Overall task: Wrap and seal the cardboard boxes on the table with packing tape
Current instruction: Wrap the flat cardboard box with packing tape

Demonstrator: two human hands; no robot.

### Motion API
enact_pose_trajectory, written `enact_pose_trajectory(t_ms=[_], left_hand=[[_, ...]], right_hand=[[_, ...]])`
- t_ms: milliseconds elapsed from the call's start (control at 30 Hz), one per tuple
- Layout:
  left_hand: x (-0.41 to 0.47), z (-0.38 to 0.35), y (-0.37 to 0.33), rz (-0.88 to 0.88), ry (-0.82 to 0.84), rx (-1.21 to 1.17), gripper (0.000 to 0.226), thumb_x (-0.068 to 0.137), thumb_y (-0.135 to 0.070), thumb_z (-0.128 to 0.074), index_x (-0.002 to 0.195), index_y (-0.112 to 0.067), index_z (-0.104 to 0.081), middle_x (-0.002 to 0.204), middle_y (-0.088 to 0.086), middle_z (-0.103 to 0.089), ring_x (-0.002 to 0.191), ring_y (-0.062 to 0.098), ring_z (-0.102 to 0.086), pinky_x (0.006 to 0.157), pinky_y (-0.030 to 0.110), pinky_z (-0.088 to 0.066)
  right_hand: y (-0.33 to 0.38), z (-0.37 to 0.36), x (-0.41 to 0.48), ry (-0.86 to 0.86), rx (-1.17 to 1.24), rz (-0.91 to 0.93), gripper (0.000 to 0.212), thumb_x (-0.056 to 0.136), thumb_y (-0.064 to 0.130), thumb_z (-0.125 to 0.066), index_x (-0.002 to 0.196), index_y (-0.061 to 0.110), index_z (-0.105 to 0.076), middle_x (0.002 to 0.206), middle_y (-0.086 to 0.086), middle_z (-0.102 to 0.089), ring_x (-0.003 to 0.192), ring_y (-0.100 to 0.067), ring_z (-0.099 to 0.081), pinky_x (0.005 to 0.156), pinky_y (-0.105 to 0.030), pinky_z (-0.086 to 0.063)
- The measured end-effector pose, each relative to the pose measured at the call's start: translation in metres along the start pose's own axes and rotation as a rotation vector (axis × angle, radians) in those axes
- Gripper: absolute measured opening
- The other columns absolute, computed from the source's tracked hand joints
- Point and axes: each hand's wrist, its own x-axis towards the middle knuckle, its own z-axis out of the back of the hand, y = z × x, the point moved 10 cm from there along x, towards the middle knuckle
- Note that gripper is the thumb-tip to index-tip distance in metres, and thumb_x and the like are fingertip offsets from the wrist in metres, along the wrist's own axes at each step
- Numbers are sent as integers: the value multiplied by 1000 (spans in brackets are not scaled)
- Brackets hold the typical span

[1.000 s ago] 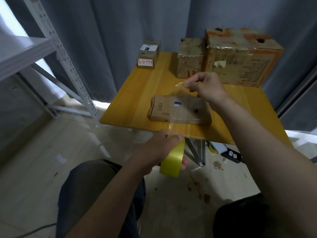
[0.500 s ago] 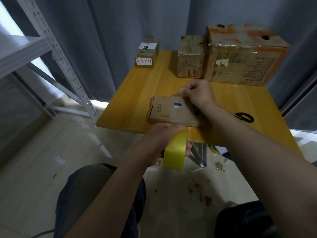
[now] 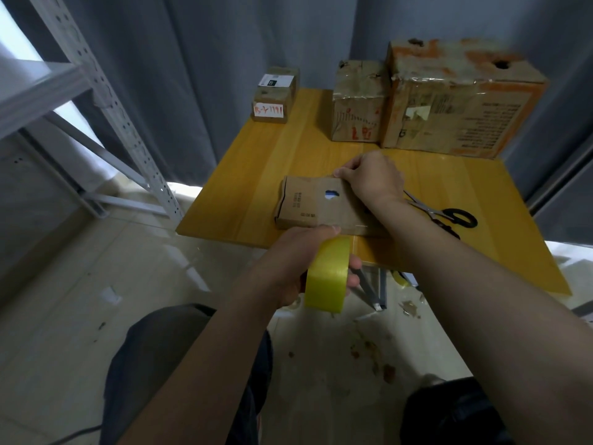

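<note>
Left hand (image 3: 298,261) grips the tape roll (image 3: 327,274), right hand (image 3: 375,181) pinches the tape end (image 3: 336,174) at the flat box (image 3: 305,205) far edge; I'd pull taut, centre it, rub down.

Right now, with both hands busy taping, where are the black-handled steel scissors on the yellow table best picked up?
Probably by the black handle loops, coming from the right. The black-handled steel scissors lie flat on the yellow table, blades running left behind the right forearm; the loops sit clear at the right end.
</note>
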Motion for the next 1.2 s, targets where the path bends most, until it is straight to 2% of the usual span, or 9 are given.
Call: enact_pose_trajectory(t_ms=[100,200,300,367,500,700,867,1067,1200], left_hand=[[-1,1,-1,-9,-13,1,40,106,-33,-55,128,0,-55,93,19,-77,69,31,-75,59,38,-60],[-2,0,-2,-17,-22,-2,39,106,-32,-55,125,2,-57,92,20,-77,68,32,-75,58,38,-60],[-3,1,-2,-18,-32,-12,39,107,-31,-55,127,2,-56,91,20,-77,67,32,-74,57,37,-60],[-3,1,-2,-19,-33,-17,40,107,-30,-55,129,2,-55,91,20,-77,66,32,-74,57,37,-59],[-3,0,-3,-37,-30,-21,39,107,-30,-54,129,2,-56,91,20,-76,66,32,-73,57,37,-59],[-2,2,2,-58,-27,33,28,107,-30,-53,123,-8,-58,91,17,-79,67,32,-75,60,38,-61],[-14,-3,16,-140,-39,45,15,104,-28,-57,113,-16,-56,86,20,-78,67,34,-76,61,40,-63],[-25,-6,44,-129,-61,-69,12,104,-22,-59,113,-15,-56,85,24,-77,62,36,-74,57,37,-59],[-21,-6,51,-121,-68,-120,27,100,-23,-62,123,-12,-52,88,27,-76,64,38,-73,60,39,-58]], right_hand=[[4,-2,-2,-1,-118,35,33,95,56,-66,110,29,-76,116,-2,-71,123,-31,-54,99,-51,-35],[8,-1,-6,-46,-157,98,56,95,53,-67,143,28,-54,144,-5,-53,132,-36,-45,104,-52,-35],[25,6,-10,-132,7,299,30,90,47,-75,117,36,-69,132,6,-57,127,-27,-43,99,-39,-32],[29,-2,-10,-67,42,348,18,90,52,-72,104,40,-74,119,11,-64,121,-22,-43,92,-33,-27],[23,-23,-7,88,-124,312,29,92,64,-62,107,43,-76,115,4,-67,120,-27,-45,92,-39,-36],[33,-24,-17,118,-211,330,41,99,64,-50,104,33,-77,109,-4,-71,118,-32,-54,98,-49,-43],[40,-16,-40,84,-208,406,39,103,56,-52,101,29,-80,101,-2,-75,113,-30,-57,93,-46,-42],[42,-12,-70,103,-353,464,46,108,54,-42,101,24,-77,108,-5,-69,116,-34,-50,93,-49,-39],[48,-8,-77,140,-475,468,51,109,55,-34,116,24,-74,122,-5,-66,123,-35,-47,96,-50,-39]])
